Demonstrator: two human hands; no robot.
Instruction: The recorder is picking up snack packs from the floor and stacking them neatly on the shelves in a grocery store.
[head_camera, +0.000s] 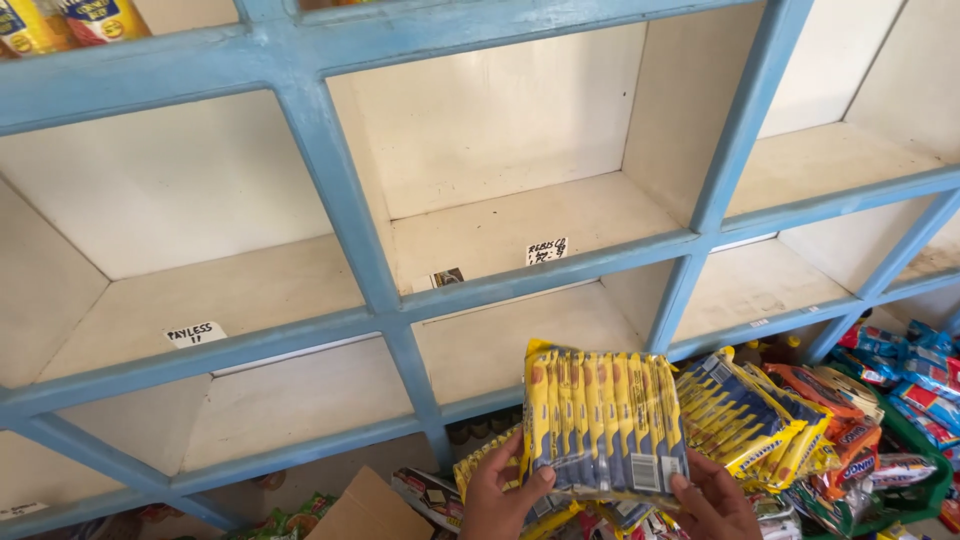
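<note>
A single head-worn camera looks forward and slightly down, tilted clockwise, close to a blue-framed wooden shelf unit with cream compartments (330, 170); the bottom edge catches both hands holding a yellow snack multipack (603, 420).

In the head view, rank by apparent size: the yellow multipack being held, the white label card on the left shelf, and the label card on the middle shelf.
1. Yellow multipack, held by the left hand and right hand; largest, though nearest the camera.
2 and 3. Left label card and middle label card: they look alike, so unranked.
</note>
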